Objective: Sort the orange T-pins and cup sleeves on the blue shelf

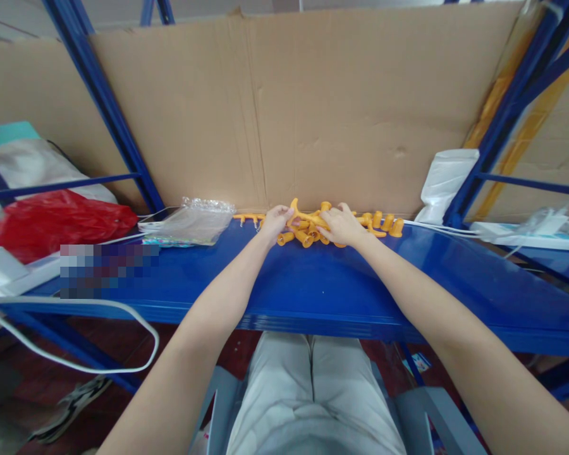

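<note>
My left hand (275,221) has its fingers closed on one end of a yellow-orange branched plastic piece (310,219). At the piece's other end, my right hand (342,224) has its fingers curled around it. Under and between both hands lies a pile of yellow-orange plastic cups (304,238), some with their hollow ends toward me. Several more cups (387,222) stand in a group to the right of my right hand. Left of my left hand, a thin yellow-orange strip with short prongs (247,217) lies along the back edge. My fingers partly hide the piece.
The blue metal shelf (327,284) is backed by a tall cardboard sheet (341,107). Clear plastic bags (194,221) and a red bag (61,221) lie at left. A white bag (448,183) leans by the right blue post. White cables (436,226) run along the back.
</note>
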A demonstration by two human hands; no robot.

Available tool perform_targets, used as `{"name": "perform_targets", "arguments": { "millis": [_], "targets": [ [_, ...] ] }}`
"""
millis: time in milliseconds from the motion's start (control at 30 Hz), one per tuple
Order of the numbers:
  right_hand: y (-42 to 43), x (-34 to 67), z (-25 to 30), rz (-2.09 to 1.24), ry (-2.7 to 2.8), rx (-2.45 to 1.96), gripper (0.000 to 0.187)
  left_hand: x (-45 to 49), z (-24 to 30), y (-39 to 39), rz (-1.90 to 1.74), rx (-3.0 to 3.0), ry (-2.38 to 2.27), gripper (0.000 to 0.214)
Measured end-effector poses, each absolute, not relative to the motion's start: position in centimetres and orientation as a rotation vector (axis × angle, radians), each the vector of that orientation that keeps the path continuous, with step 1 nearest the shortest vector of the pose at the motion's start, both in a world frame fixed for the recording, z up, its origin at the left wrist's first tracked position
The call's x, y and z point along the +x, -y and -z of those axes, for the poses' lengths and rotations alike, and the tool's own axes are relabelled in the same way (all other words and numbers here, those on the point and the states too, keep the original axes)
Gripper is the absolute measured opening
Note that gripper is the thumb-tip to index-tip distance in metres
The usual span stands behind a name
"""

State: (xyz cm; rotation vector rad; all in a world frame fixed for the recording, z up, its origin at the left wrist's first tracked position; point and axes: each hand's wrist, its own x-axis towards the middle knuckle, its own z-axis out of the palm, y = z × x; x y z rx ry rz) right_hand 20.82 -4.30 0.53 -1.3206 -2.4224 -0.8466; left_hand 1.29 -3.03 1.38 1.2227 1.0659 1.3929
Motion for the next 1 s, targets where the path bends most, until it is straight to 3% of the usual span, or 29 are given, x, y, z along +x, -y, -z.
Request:
{"name": "perform_targets", "arguments": {
  "millis": [633,800,1000],
  "targets": [
    [4.7,20.3,-1.0,0.922,2.314,-1.456,0.030,1.4,-2.2,3.7,-1.264,0.989,-1.110,0.017],
    [4.0,21.5,-0.8,0.944,2.237,-1.482,0.036,0.5,-2.3,3.1,-1.367,0.852,-1.084,0.017],
    [2.9,24.1,-0.2,0.903,2.071,-1.588,0.030,-0.9,-2.5,2.3,-1.452,0.754,-1.142,0.015]
  ]
}}
